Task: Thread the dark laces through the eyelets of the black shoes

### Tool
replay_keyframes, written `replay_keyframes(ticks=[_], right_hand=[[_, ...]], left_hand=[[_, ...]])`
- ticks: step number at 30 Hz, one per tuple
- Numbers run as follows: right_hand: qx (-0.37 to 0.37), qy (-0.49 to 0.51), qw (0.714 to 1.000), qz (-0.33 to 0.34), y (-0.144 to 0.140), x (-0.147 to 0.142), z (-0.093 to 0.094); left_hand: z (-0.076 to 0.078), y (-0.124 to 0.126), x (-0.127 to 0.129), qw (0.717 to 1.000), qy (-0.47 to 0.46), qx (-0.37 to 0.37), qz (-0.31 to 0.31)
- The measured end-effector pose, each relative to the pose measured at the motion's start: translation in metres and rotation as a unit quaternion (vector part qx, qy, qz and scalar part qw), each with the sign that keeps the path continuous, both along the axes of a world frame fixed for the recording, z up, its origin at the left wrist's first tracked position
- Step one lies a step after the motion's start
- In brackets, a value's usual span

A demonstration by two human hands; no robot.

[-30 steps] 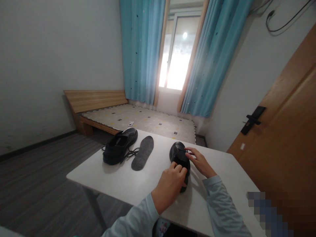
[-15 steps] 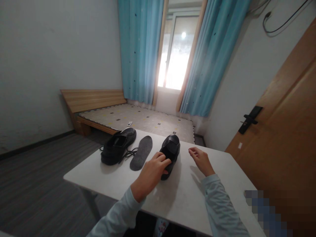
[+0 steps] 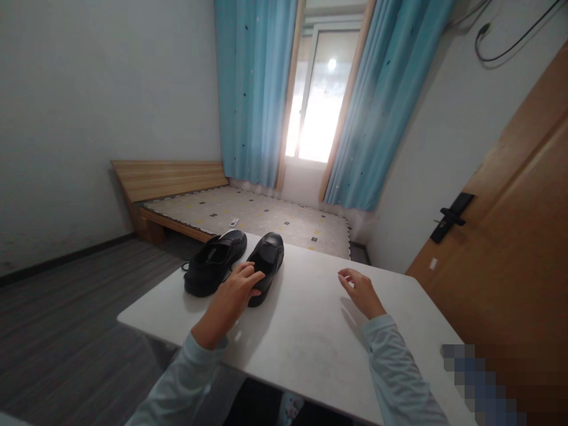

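My left hand (image 3: pixel 237 290) is closed on the opening of a black shoe (image 3: pixel 268 254), its fingers gripping the collar near the heel. Close to its left sits a second black shoe (image 3: pixel 206 269), toe pointing away, with a bit of lace showing at its left side. The grey insole is hidden from view, behind or beneath the held shoe and hand. Whether the held shoe touches the tabletop I cannot tell. My right hand (image 3: pixel 361 291) is at the right of the table, fingers loosely bent and apart from the thumb, holding nothing.
The shoes are on a white table (image 3: pixel 306 331) with a rounded left corner. Beyond it stands a low wooden bed with a patterned mattress (image 3: pixel 248 207), a small white remote-like object (image 3: pixel 234 223) on top. A wooden door (image 3: pixel 501 236) with a black handle is at the right.
My left hand has carried the shoe leftward, close to the other shoe. The grey insole, visible before, is now covered. My right hand has stayed almost still.
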State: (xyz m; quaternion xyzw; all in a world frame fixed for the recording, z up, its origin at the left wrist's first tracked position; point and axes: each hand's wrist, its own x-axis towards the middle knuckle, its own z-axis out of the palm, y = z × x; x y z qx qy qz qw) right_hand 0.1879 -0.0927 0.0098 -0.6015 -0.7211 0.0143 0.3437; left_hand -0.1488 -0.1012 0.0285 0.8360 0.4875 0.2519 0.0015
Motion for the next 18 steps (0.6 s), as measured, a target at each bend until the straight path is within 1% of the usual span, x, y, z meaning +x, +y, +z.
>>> replay_keyframes(ticks=[6,9,13,16,18], right_hand=[[-0.006,-0.012,1.000,0.001,0.001,-0.001,-0.002],[-0.007,-0.011,1.000,0.001,0.001,-0.002,-0.002],[-0.008,-0.006,1.000,0.000,0.001,-0.002,-0.003],[-0.009,-0.008,1.000,0.004,0.001,-0.003,-0.004],[-0.010,-0.011,1.000,0.007,0.000,-0.004,-0.004]], left_hand=[[-0.014,0.009,-0.017,1.000,-0.016,0.006,0.005],[-0.018,0.012,-0.023,0.999,-0.032,0.009,0.014],[-0.017,0.016,-0.031,0.998,-0.038,-0.016,0.037],[-0.011,0.019,-0.035,0.998,-0.019,-0.047,0.039],[-0.008,0.020,-0.036,0.998,0.000,-0.055,0.036]])
